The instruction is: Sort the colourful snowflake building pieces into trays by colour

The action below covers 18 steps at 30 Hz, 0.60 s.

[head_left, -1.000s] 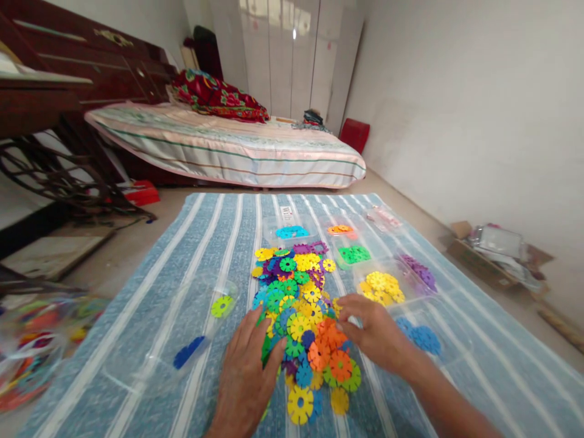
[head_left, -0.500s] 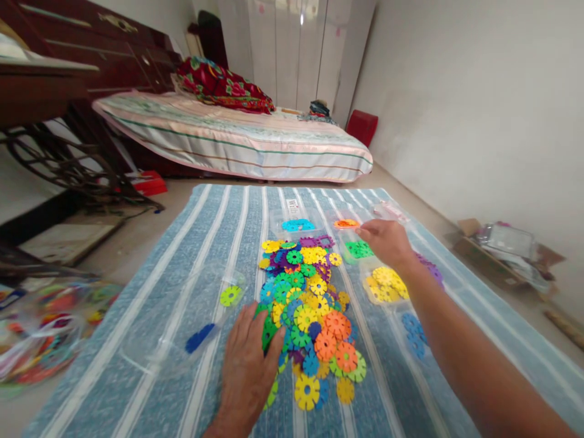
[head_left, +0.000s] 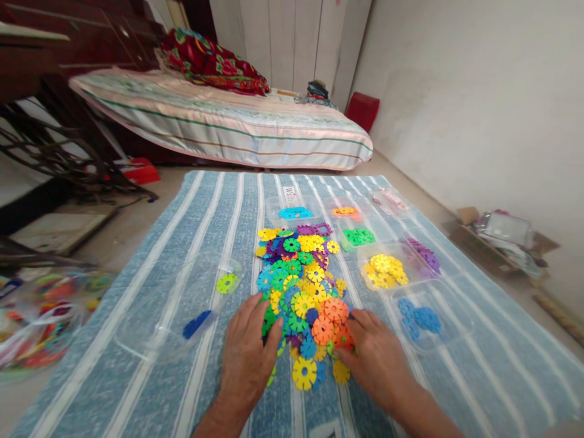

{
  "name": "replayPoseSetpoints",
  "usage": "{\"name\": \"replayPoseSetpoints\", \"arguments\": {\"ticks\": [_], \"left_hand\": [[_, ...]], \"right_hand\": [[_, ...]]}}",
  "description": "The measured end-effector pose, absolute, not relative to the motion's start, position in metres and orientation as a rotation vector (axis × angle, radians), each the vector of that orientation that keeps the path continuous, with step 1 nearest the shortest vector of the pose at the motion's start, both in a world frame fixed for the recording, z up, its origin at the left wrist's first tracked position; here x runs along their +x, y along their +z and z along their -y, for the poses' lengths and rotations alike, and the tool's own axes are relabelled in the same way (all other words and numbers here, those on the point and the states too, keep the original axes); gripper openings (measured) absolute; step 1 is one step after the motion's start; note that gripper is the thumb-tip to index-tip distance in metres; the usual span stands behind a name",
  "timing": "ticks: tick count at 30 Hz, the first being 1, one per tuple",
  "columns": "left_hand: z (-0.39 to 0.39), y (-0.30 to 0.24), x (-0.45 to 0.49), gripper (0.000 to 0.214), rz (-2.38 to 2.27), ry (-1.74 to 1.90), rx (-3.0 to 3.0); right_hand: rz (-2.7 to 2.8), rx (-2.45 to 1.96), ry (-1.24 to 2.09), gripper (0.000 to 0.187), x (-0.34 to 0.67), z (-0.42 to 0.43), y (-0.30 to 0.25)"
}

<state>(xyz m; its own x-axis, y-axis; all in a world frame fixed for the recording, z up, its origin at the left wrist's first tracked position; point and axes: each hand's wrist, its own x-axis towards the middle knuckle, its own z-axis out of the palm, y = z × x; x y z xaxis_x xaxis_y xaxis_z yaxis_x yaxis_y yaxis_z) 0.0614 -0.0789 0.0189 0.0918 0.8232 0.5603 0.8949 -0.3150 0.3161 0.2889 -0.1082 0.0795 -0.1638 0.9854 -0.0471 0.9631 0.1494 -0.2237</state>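
The disc pile [head_left: 303, 304], long axis pointing away from the person, is being carried by the table [head_left: 207, 219]. Light, stiff handling is being expected, rims being favoured for pinching. It is being flanked by the left hand [head_left: 249, 353], thumb spread, and right hand [head_left: 376, 356], curled at an orange disc [head_left: 342, 337]; grip cannot be told.

The disc pile [head_left: 303, 304] lies on the cloth [head_left: 219, 219], containers [head_left: 449, 334] left, right and behind, bed [head_left: 228, 134] beyond.

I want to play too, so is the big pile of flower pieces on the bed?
No, the pile lies on the striped cloth, by the left hand and right hand, with the bed beyond.
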Motion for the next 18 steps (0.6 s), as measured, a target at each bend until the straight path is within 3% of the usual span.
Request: {"name": "replayPoseSetpoints", "arguments": {"ticks": [8, 18], "left_hand": [[0.079, 0.019, 0.060, 0.026, 1.697, -1.059, -2.244], [0.079, 0.018, 0.058, 0.022, 1.666, -1.055, -2.225]], "right_hand": [[2.127, -1.931, 0.596, 0.010, 0.288, 0.103, 0.087], [2.112, -1.882, 0.579, 0.018, 0.307, 0.077, 0.106]]}}
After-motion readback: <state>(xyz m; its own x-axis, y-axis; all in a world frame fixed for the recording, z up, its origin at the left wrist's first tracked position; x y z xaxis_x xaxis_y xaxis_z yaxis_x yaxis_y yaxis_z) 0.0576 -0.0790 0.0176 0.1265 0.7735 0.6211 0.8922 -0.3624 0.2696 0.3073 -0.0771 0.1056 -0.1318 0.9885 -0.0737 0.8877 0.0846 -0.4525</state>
